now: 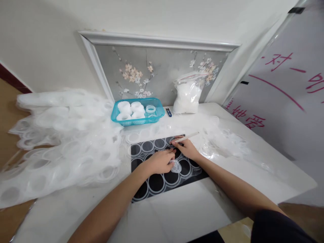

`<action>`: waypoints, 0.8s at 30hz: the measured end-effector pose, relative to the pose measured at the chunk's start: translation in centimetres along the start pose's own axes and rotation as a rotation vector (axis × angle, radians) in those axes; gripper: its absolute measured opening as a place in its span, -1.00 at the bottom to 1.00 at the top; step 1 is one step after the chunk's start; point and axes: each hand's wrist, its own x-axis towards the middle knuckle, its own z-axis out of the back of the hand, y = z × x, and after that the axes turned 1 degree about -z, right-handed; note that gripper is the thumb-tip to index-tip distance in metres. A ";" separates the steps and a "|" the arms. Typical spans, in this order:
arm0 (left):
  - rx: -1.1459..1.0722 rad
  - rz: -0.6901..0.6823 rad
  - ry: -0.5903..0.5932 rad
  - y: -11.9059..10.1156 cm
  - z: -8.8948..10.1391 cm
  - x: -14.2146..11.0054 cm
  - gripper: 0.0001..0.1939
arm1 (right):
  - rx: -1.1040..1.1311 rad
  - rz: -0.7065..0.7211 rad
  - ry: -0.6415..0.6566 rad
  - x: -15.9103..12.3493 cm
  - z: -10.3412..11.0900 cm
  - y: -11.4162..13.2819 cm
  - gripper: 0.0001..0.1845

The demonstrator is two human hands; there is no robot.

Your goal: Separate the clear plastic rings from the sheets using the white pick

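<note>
A black mat (156, 183) lies on the white table under a translucent sheet printed with rows of white rings. My left hand (161, 161) rests on it with curled fingers. At its thumb is a crumpled piece of clear film (176, 166) with white ring lines, apparently pinched there; the fingertips are partly hidden. Just right of it, my right hand (186, 147) is closed on a slim white pen-like stick (190, 135), which points up to the right. The fingers of both hands nearly meet over the upper rings of the sheet.
Ring-cut translucent sheets (83, 158) pile up on the left; film scraps (225, 141) lie on the right. Behind stand a blue basket (140, 122) of white rolls and rings, small blue snips (168, 112) and a zip bag (188, 94) of white material. A framed picture (162, 39) and whiteboard (286, 101) border the table.
</note>
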 end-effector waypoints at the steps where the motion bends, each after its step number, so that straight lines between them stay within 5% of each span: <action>1: -0.002 -0.001 0.003 0.0 0.1 0.0 -0.85 | 0.001 0.005 -0.003 0.0 0.0 0.0 -0.72; 8: -0.035 0.002 -0.024 0.3 -0.4 0.3 -0.85 | -0.023 0.049 -0.012 -0.2 0.1 -0.4 -0.72; 15: -0.065 0.019 -0.018 0.6 -0.5 0.3 -0.88 | -0.519 0.249 0.001 -2.2 -0.3 0.8 -0.73; 20: -0.067 0.017 0.020 0.7 0.0 0.3 -0.84 | -0.678 0.323 0.015 -1.8 -0.8 1.8 -0.73; 22: -0.085 0.031 0.034 0.6 0.2 0.2 -0.86 | -0.667 0.246 -0.090 0.3 0.8 1.1 -0.72; 24: -0.110 0.036 0.041 0.5 0.3 0.1 -0.89 | -0.595 0.020 -0.379 2.8 3.9 -0.1 -0.72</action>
